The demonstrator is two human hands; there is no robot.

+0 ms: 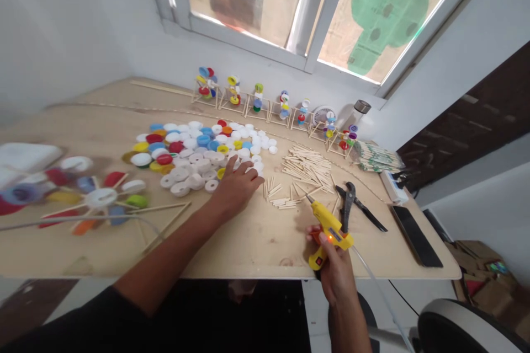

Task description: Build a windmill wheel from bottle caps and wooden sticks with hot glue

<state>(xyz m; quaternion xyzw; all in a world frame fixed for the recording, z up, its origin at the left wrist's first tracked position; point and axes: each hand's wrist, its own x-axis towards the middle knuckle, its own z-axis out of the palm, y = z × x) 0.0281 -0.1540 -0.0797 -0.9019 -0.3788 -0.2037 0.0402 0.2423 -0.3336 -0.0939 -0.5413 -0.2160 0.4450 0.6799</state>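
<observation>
My left hand [237,188] reaches over the right edge of a pile of bottle caps [194,146], its fingers apart and slightly curled above the white ones. Its fingertips partly hide the caps beneath, and I see nothing held. My right hand [337,270] is wrapped round the handle of a yellow glue gun [331,226], whose small orange light is lit and whose nozzle points up and left. Near that nozzle lie short cut sticks [285,202], with a heap of longer wooden sticks [308,165] behind them. White ring-shaped pieces [194,168] lie in front of the caps.
Small stick-and-cap wheel models [258,102] line the wall. A larger cap wheel [99,198] sits at left. Pliers [348,201], a black knife [368,212], a phone [416,236], a power strip [393,186], packaged sticks [376,155] and a bottle [356,116] are at right.
</observation>
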